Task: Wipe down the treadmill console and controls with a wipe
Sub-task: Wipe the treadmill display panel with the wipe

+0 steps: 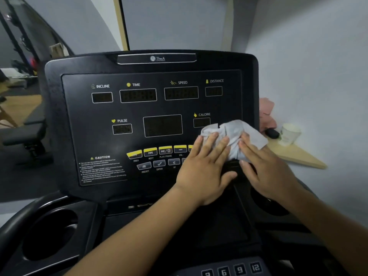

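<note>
Left hand (pixel 203 166) and right hand (pixel 264 168) lie flat on the wipe (pixel 233 132), fingers straight, pressing rather than gripping. We have it crumpled at the console (pixel 79 126) lower right, just below the CALORIE readout (pixel 201 122). The button row (pixel 157 152) lies to its left, and the left hand is nearer.

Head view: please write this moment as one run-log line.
wipe: on console, lower right | left hand: pressing wipe | right hand: pressing wipe

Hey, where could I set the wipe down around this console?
The left cup holder looks empty, and the tray below the console is bare. The shelf is free at its near tip; its far end is crowded with a paper cup, a dark object and a pink cloth.
</note>
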The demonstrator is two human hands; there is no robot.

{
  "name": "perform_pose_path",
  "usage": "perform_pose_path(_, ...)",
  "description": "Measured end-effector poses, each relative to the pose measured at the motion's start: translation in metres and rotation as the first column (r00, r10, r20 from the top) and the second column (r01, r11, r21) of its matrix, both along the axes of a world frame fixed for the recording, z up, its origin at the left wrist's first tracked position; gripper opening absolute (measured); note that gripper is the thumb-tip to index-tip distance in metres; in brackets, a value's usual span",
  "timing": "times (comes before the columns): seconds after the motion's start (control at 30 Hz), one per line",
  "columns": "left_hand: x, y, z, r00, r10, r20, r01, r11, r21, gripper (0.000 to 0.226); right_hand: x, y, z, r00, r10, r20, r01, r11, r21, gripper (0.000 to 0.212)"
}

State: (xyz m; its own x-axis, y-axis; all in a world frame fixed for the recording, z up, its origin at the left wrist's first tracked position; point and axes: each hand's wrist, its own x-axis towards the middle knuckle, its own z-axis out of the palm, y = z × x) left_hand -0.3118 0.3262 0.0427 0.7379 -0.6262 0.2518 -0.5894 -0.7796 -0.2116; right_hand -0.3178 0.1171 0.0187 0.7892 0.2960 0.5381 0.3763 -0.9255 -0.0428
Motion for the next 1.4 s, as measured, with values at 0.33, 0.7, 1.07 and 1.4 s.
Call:
perform_pose_path(0.33,-0.035,0.002,-0.044,0.993,-0.034,-0.117,0.029,0.998,-0.051,0.072,-0.039,-0.015,-0.049,0.997,0.077,-0.027,-0.079,0.994,-0.08,0.053)
perform_pose_path(0.7,-0.043,0.03,-0.044,0.987,-0.131,0.09,0.146,0.97,-0.196,0.039,-0.028,0.009,-0.051,0.985,0.145,0.094,-0.13,0.98,-0.153,0.036)
perform_pose_path(1.07,-0.058,0.079,-0.008,0.995,0.026,-0.097,-0.078,0.805,-0.588,0.044,-0.041,0.096,0.045,0.933,0.356,-0.042,-0.255,0.74,0.622,0.023)
perform_pose_path(1.4,-0.076,0.114,0.022,0.853,-0.381,-0.356,-0.387,-0.004,-0.922,0.027,-0.055,0.133,0.072,0.821,0.558,-0.124,-0.218,0.506,0.835,0.023)
